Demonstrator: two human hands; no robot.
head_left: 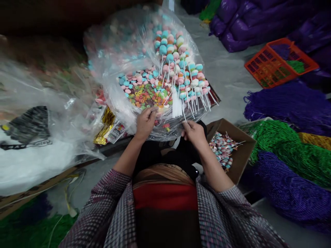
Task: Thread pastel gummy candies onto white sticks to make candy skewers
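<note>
In front of me lies a large clear plastic bag (113, 75), opened out with loose candy in it. Pink and blue candy pieces (139, 79) lie beside a heap of small colourful candy rings (142, 96). Many candy skewers (181, 75) with white sticks are piled on the right side, next to a bundle of bare white sticks (177, 105). My left hand (147, 121) is at the near edge by the rings, fingers pinched; what is in them is hidden. My right hand (193, 133) has its fingertips closed at the lower end of a white stick (184, 115).
A cardboard box (244, 151) with wrapped candy skewers stands at my right. Beyond it lie green bead strings (281, 141), purple bead strings (289, 182) and an orange basket (269, 65). Gold foil packaging (106, 127) and clear plastic sheeting (64, 137) are at the left.
</note>
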